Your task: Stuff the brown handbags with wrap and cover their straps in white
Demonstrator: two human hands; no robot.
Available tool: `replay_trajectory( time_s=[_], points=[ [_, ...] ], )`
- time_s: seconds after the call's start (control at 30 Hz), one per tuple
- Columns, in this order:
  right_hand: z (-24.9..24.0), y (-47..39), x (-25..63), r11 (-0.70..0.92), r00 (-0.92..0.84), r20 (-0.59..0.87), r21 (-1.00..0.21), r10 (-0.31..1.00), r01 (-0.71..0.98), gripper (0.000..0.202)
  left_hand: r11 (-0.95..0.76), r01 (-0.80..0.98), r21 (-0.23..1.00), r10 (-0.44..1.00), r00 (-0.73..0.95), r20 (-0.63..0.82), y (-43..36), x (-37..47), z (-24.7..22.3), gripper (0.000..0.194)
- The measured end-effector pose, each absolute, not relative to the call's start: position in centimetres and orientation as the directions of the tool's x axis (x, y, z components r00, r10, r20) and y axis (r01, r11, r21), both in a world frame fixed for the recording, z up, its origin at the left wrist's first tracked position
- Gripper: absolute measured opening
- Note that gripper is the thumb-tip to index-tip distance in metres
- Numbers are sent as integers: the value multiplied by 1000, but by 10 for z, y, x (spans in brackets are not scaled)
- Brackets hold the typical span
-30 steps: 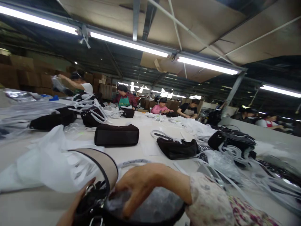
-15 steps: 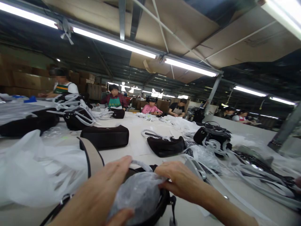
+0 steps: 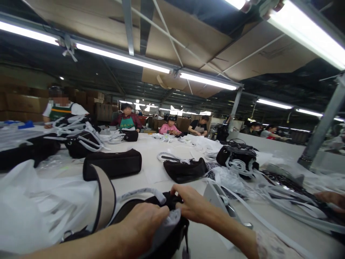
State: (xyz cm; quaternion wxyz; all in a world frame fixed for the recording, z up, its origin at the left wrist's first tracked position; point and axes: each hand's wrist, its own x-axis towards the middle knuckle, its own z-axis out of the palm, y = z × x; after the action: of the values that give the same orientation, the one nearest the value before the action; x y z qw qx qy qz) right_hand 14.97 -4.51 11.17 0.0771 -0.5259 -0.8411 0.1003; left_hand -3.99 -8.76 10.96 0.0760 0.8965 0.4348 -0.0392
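Note:
A black bag [image 3: 171,235] lies at the near edge of the table, with clear plastic [image 3: 172,217] showing in its opening. My left hand [image 3: 144,221] is closed over the bag's near side, fingers curled by the plastic; what they grip is hidden. My right hand [image 3: 188,203] pinches the dark rim at the bag's far right end. A wrapped handle [image 3: 147,192] arches behind my left hand. To the left stands a curved beige strap [image 3: 105,201] with dark edging.
Black bags [image 3: 114,163] [image 3: 185,169] lie beyond my hands. White wrapping [image 3: 24,205] covers the left side. A metal device [image 3: 222,198], pale straps [image 3: 248,207] and another person's hand [image 3: 331,198] are on the right. Several people sit across the table.
My left hand has moved from the opening's left side onto the bag, fingers now curled. The plastic bulge is mostly covered or pushed down. The view has shifted slightly right.

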Motion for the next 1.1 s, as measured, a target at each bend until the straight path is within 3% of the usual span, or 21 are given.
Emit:
replay_trajectory(
  time_s=[0.13,0.2,0.27,0.37,0.47,0.57,0.63,0.7,0.77,0.93,1.1],
  points=[
    [121,-49,135,445,-437,90,-122,895,887,34,-578,810,98,780,584,-225,-74,-31,103,52],
    [127,-55,126,474,-467,116,-34,877,880,31,-593,786,175,750,618,-234,-66,-22,93,46],
    [131,-59,122,496,-490,129,-21,862,868,31,-605,756,249,719,653,-237,-59,-15,83,32],
    [129,-56,127,493,-472,164,-127,866,861,29,-587,734,341,720,666,-195,-51,-13,80,22],
    [121,-46,140,413,-378,175,-264,909,872,19,-550,703,451,758,647,-84,-41,-25,95,37],
    [121,-37,148,357,-343,107,-368,933,859,15,-532,663,526,712,687,-147,-32,-45,122,46],
    [124,-33,149,359,-363,74,-419,929,834,16,-530,709,464,666,688,-290,-30,-59,141,54],
    [126,-31,147,358,-378,49,-452,925,817,19,-534,784,315,666,620,-414,-31,-69,152,57],
    [124,-31,143,361,-396,25,-465,918,808,22,-549,809,212,678,579,-453,-35,-73,149,52],
    [111,-40,140,451,-508,-41,-405,860,796,35,-583,775,243,612,616,-495,-41,-61,119,36],
    [114,-52,158,407,-425,-48,-211,904,889,52,-506,816,278,635,571,-520,-43,-73,117,76]
  ],
)
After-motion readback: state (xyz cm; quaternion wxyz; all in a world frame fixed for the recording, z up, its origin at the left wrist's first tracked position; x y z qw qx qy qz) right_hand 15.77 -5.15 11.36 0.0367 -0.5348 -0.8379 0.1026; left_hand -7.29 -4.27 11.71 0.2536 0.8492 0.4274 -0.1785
